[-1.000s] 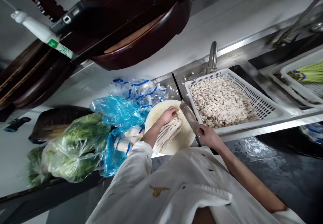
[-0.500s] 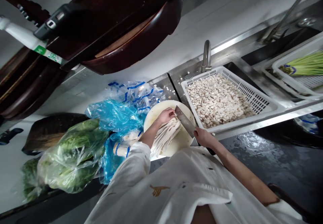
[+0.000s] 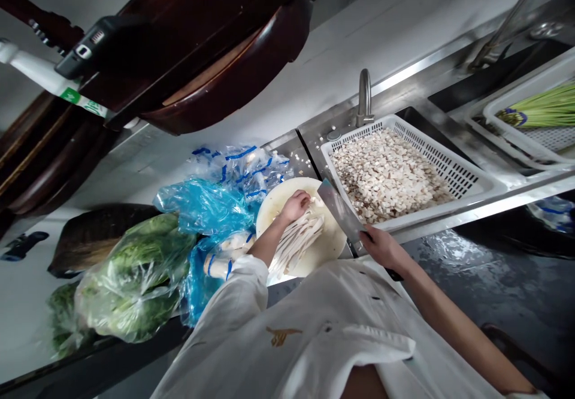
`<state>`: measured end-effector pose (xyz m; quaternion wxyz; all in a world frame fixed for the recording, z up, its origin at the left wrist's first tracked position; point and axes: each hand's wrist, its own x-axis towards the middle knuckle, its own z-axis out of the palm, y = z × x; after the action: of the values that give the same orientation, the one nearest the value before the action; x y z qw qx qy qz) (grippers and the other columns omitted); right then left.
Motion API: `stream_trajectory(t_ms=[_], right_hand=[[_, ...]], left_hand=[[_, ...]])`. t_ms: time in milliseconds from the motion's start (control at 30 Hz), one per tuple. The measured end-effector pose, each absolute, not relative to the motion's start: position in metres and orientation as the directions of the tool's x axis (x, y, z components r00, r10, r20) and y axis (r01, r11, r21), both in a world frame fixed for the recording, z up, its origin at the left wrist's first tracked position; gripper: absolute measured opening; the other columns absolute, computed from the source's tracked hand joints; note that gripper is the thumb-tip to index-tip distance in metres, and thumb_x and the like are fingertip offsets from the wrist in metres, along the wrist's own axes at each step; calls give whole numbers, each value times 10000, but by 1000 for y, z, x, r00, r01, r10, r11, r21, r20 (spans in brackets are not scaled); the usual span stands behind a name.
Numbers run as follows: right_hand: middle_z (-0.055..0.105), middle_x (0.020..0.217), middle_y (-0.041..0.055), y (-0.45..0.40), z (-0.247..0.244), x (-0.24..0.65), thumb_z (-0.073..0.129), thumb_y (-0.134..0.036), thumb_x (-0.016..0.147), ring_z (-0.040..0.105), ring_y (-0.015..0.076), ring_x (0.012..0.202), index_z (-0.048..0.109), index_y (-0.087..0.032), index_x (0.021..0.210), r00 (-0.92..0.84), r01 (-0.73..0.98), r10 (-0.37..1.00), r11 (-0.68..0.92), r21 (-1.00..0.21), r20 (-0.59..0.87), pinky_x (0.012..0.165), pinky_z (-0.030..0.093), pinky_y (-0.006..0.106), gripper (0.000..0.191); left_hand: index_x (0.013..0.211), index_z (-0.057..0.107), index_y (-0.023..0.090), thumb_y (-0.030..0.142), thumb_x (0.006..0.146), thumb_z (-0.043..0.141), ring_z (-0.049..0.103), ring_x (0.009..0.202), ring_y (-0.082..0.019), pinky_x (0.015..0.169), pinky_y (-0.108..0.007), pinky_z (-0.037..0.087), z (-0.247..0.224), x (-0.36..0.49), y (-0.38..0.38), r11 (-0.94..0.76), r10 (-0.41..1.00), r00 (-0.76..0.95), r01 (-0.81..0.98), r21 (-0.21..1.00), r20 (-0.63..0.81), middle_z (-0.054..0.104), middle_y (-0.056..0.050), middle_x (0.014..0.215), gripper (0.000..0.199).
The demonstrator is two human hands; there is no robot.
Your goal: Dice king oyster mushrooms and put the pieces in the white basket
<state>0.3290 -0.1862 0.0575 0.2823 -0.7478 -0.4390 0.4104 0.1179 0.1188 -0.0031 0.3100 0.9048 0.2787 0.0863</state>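
My right hand point(image 3: 381, 246) is wrapped round the handle of a cleaver point(image 3: 344, 212). Its broad blade lies over the right edge of a round, cream chopping board point(image 3: 330, 249), apart from the food. With curled fingers, my left hand point(image 3: 296, 205) holds the far end of a bundle of long, pale mushroom strips point(image 3: 294, 243) on the board. A few small cut pieces point(image 3: 317, 200) lie beside those fingertips. Just right of the board, a white slotted basket point(image 3: 487, 188) holds a heap of diced pale mushroom point(image 3: 390, 174).
Blue and clear plastic bags point(image 3: 204, 204) crowd the board's left side. Beyond them sits a clear bag of leafy greens point(image 3: 135, 285). A tap point(image 3: 365, 99) rises behind the basket. Green stalks point(image 3: 545, 111) lie in another basket at far right. Dark wooden tubs point(image 3: 233, 81) hang over the upper left.
My right hand has drawn the cleaver right, away from the strips and toward the basket. My left hand has stayed at the bundle's end, and small cut pieces now show beside it.
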Motion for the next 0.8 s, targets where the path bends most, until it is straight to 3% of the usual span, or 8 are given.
stream_trajectory(t_ms=[100,200,300,400,567,667,800], right_hand=[[685,728,38,-184,49,329,412,-445,1019,613,200,704,548,-245,822,329,410,877,-467,-783,-350,647,351,280,312],[698,746,54,-179,41,327,413,-405,1034,632,211,725,590,-237,882,376,443,852,-510,-737,-363,653,341,285,287],[715,791,75,-176,39,324,419,-329,1048,652,215,767,626,-219,920,361,557,857,-514,-652,-367,670,314,293,267],[740,833,92,-175,43,321,427,-292,1068,667,216,786,653,-201,961,308,645,864,-498,-580,-399,666,282,301,266],[779,897,130,-169,50,314,436,-278,1092,704,221,804,663,-178,1032,292,700,847,-505,-504,-444,655,261,318,255],[784,942,148,-165,55,311,447,-276,1092,726,242,848,664,-170,1083,290,730,843,-501,-465,-453,665,289,311,242],[777,943,161,-164,67,306,434,-308,1104,738,264,862,658,-170,1152,304,742,841,-504,-443,-447,691,347,304,267]], left_hand=[[1244,674,221,372,974,712,664,1143,-218,1084,-370,548,-4,129,103,-543,710,703,589,599,-48,617,-100,1312,312],[1294,662,216,436,859,846,601,1254,-292,1160,-441,495,-12,146,85,-552,752,657,671,494,-52,601,-121,1340,521],[1259,680,195,287,869,805,596,1236,-303,1160,-450,487,-18,155,82,-626,699,713,649,432,-57,628,-131,1296,420],[1217,694,183,203,913,723,631,1169,-275,1131,-417,505,-19,152,95,-651,647,758,604,461,-79,658,-126,1251,305],[1347,596,214,307,902,808,651,1141,-260,1061,-407,535,-20,139,115,-622,614,783,560,547,-104,680,-100,1263,501],[1208,623,225,370,935,785,648,1100,-255,1015,-403,541,-20,134,115,-652,589,803,536,537,-87,693,-76,1150,349],[1094,660,226,389,1010,674,602,1202,-256,1113,-417,493,-21,128,113,-778,455,890,383,498,25,666,-91,1190,184]])
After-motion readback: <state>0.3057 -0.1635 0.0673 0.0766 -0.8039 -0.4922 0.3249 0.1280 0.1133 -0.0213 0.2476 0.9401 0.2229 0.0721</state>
